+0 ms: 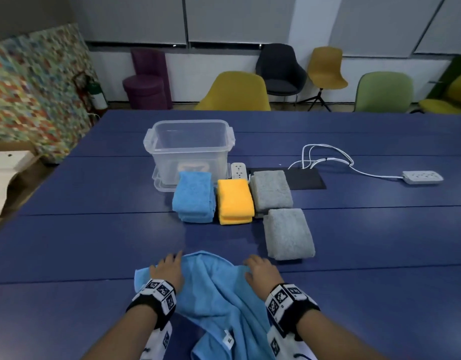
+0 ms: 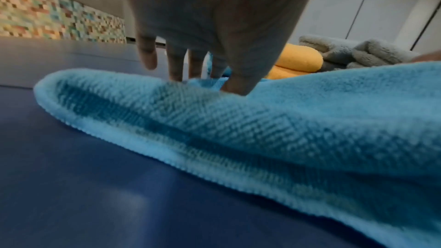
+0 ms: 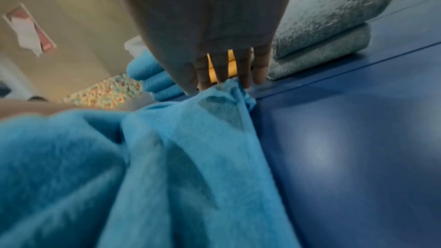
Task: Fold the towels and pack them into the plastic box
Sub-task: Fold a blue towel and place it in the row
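Observation:
A loose blue towel (image 1: 213, 289) lies rumpled at the table's near edge, its lower part hanging off. My left hand (image 1: 169, 268) pinches its far left edge between thumb and fingers (image 2: 205, 82). My right hand (image 1: 260, 271) pinches the bunched far right corner (image 3: 222, 84). Beyond lie a folded blue towel (image 1: 194, 197), a folded yellow towel (image 1: 234, 201) and two folded grey towels (image 1: 272, 190) (image 1: 289, 233). The clear plastic box (image 1: 156, 141) stands behind them with nothing inside.
The box stands on its lid (image 1: 161, 187). A white power strip (image 1: 239, 170) and a black mat (image 1: 307, 178) lie behind the towels. White cables (image 1: 328, 158) run to a second strip (image 1: 423, 177). Chairs (image 1: 234, 92) line the far edge of the blue table (image 1: 81, 242).

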